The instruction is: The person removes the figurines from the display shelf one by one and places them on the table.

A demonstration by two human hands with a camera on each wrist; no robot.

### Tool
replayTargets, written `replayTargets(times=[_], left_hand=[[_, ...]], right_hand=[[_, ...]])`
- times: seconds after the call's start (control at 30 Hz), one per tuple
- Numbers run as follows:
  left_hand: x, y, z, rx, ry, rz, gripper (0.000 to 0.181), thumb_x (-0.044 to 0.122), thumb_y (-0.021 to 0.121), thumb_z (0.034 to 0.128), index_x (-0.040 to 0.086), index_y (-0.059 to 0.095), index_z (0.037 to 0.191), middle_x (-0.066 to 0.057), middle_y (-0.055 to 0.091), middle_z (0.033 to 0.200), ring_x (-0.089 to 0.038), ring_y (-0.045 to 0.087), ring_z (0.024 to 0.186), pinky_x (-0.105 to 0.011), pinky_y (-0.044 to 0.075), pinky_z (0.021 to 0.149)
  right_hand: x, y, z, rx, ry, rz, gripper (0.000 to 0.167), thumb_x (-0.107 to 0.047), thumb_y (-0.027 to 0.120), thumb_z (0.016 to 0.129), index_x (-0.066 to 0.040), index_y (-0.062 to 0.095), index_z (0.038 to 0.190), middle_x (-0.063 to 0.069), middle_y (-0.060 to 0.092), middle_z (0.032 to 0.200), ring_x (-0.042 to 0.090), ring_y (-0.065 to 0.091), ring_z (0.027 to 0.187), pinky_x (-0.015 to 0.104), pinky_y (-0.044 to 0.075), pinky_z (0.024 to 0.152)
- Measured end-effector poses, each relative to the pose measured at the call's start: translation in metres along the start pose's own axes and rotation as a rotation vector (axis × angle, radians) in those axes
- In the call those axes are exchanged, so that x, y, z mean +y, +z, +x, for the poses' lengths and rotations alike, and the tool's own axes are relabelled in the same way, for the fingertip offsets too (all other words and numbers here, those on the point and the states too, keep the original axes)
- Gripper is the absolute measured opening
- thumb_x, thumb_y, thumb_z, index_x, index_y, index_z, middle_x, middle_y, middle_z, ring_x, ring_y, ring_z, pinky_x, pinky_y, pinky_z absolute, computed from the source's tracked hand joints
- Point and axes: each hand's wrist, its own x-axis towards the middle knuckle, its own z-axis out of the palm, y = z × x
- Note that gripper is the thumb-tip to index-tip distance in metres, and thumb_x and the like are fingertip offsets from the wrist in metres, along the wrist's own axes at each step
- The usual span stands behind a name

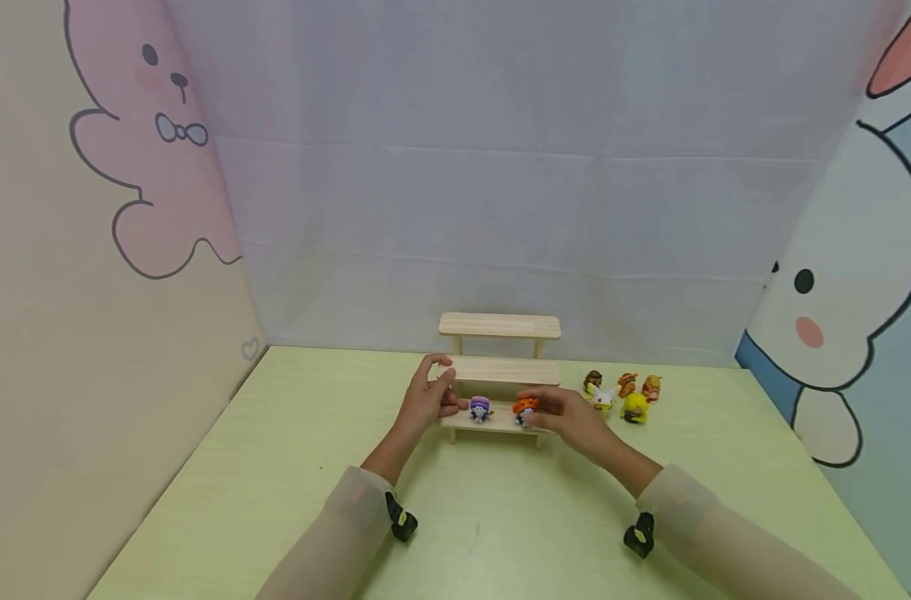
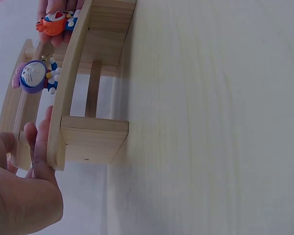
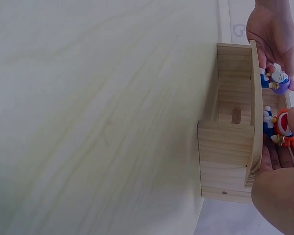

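A small three-step wooden display stand [image 1: 500, 369] stands near the back of the table. My left hand [image 1: 427, 396] holds its left end, with fingers around the middle and lowest steps. On the lowest step sits a figurine with a purple hat [image 1: 480, 408], white face and blue body, close to the left fingertips. My right hand [image 1: 571, 417] pinches an orange-headed figurine [image 1: 525, 410] at the right part of that same step. In the right wrist view the orange figurine [image 3: 283, 125] is between thumb and fingers, its blue-and-white feet at the step.
Several small figurines, including a yellow one [image 1: 635, 407] and a white-eared one [image 1: 601, 400], are grouped on the table right of the stand. A pale curtain [image 1: 500, 208] hangs behind the table [image 1: 275, 475]. Printed cartoon walls flank both sides.
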Motion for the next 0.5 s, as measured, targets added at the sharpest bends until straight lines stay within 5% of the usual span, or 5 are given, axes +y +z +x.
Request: replayTargets(times=[0.5], left_hand=[[0.0016,0.0000,-0.0011,0.001,-0.005,-0.002,0.024,0.028,0.053,0.1100,0.015,0.050,0.131,-0.006,0.061,0.066,-0.020,0.076,0.068,-0.026,0.060,0.059]], right_hand=[[-0.0050,-0.0073,-0.0043,-0.005,0.009,0.002,0.041,-0.017,0.072,0.099,-0.003,0.065,0.137,0.015,0.057,0.147,0.023,0.067,0.116,0.027,0.058,0.089]])
